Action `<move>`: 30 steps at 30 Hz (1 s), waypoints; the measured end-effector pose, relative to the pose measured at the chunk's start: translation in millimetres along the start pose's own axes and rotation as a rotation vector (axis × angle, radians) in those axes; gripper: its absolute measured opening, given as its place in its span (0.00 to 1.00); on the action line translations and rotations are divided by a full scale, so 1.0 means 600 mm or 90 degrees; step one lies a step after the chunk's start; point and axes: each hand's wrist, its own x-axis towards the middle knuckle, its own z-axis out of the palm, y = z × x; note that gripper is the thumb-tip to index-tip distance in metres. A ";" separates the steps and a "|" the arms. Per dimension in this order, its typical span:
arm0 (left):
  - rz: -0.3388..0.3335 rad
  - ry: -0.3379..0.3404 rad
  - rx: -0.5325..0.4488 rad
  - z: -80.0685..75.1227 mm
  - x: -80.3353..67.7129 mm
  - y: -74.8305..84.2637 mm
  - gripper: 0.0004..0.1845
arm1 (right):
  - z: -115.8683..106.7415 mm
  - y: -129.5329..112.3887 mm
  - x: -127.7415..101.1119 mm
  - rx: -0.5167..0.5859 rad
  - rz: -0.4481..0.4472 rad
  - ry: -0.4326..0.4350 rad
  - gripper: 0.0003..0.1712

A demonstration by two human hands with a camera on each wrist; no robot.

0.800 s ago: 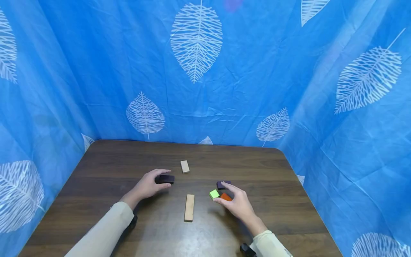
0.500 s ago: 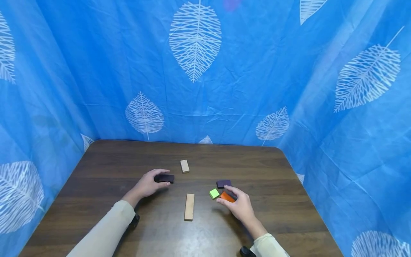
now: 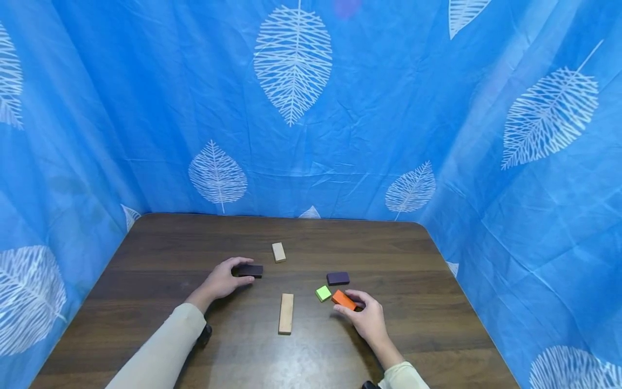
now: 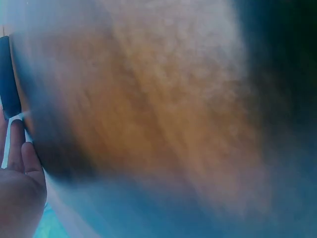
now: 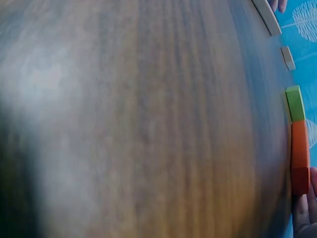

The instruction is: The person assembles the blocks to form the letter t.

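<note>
Head view: left hand [image 3: 224,280] rested on the tabletop [image 3: 160,248] at approx 9 o'clock from the centre, fingers and thumb curled round one end of a dark block [image 3: 250,270], which lay flat. Right hand [image 3: 367,319] sat at approx 4 o'clock, thumb and fingers pinching the near end of an orange block [image 3: 343,299]; its far end pointed to 10 o'clock, twd a green block [image 3: 323,293] just beside it, touching or nearly so – couldn't tell which. A purple block [image 3: 337,278] lay near, at 12 o'clock from the orange one, apart from it. Long wooden block [image 3: 286,313] lay btw the two hands, lengthwise 12-to-6. Small wooden block [image 3: 278,252] lay at 1 o'clock from the dark block, near but not touching. Blue curtain w/ white leaf print [image 3: 292,59] closed in the tabletop on three sides. Both forearms wore pale sleeves.

Left wrist view: mostly blur. Dark block [image 4: 8,77] showed as a strip at the 9 o'clock edge; part of the left hand [image 4: 19,191] at 8 o'clock, fingertip up against the block's lower end.

Right wrist view: tabletop [image 5: 148,124] filled the pic, blurred. At the 3 o'clock edge, orange block [image 5: 299,153] and green block [image 5: 294,103] sat end to end, looking in contact. Right hand [image 5: 307,210] fingertips met the orange block's lower end at 5 o'clock. Long wooden block [image 5: 266,16] and small wooden block [image 5: 287,57] lay twd 1 o'clock.
</note>
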 end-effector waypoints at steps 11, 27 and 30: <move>-0.011 0.004 -0.016 0.006 0.000 -0.005 0.24 | 0.009 0.014 0.005 -0.026 -0.038 0.041 0.20; -0.017 0.003 -0.024 0.014 0.007 -0.005 0.21 | 0.012 0.023 0.009 -0.015 -0.009 0.037 0.17; -0.012 0.011 -0.015 0.017 0.007 -0.005 0.20 | 0.012 0.022 0.007 -0.016 -0.001 0.032 0.17</move>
